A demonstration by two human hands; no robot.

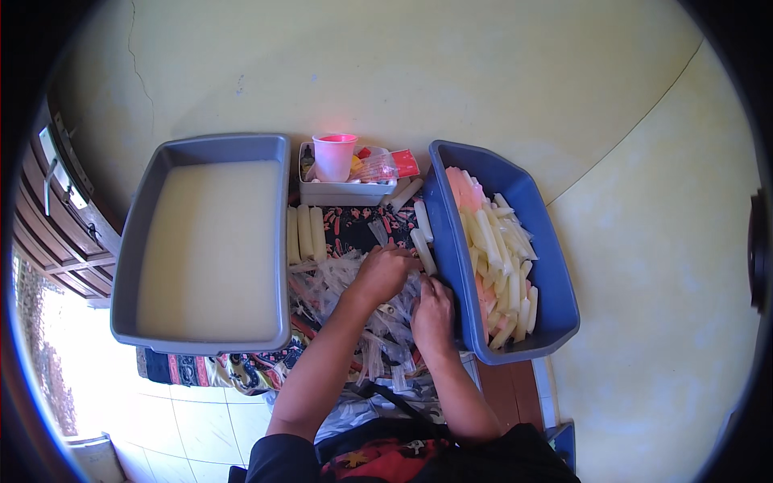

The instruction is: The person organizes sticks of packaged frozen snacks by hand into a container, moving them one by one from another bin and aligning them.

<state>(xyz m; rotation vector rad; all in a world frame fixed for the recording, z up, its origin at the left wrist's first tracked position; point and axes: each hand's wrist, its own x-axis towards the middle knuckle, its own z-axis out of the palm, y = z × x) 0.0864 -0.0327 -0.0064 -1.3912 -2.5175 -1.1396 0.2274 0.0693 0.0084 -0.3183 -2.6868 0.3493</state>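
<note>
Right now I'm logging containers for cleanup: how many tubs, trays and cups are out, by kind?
Grey tub of whitish liquid: 1
Blue tub of filled sticks: 1
White tray: 1
Pink cup, standing in the tray: 1
Total: 4
Both hands, left and right, are in the plastic sleeves between the tubs.

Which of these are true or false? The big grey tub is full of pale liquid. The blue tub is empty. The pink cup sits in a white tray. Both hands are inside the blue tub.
1. The grey tub holds pale liquid: true.
2. The blue tub is empty: false, it holds many filled white and pinkish sticks.
3. The pink cup sits in a white tray: true.
4. Both hands are inside the blue tub: false, the left hand and right hand rest over clear plastic sleeves between the tubs.
</note>
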